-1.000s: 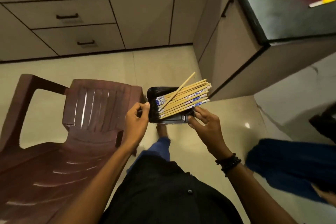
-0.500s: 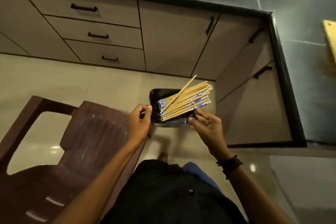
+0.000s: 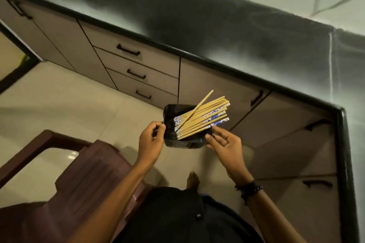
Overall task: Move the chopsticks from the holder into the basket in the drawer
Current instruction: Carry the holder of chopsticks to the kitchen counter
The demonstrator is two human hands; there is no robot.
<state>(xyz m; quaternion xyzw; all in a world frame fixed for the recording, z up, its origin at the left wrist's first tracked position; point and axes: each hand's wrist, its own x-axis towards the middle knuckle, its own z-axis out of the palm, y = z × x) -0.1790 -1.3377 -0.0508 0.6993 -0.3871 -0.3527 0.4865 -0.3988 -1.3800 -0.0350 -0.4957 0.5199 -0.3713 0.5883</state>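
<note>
I carry a black rectangular holder (image 3: 171, 116) in front of me at waist height. Several wooden chopsticks (image 3: 201, 118) with blue-and-white patterned ends lie across it, sticking out over its right rim; one lies crosswise on top. My left hand (image 3: 150, 140) pinches the holder's left edge between thumb and fingers. My right hand (image 3: 225, 144) grips the holder's near right corner with its fingertips. Three closed drawers (image 3: 136, 74) with black handles stand ahead in the cabinet run. No basket is visible.
A dark countertop (image 3: 217, 25) runs along the cabinets and turns at a corner on the right. A brown plastic chair (image 3: 65, 179) stands close on my left. Beige tiled floor (image 3: 59, 104) lies between me and the cabinets.
My view has swung left and up, so the drawers and countertop now sit ahead. Both hands keep the same hold on the holder.
</note>
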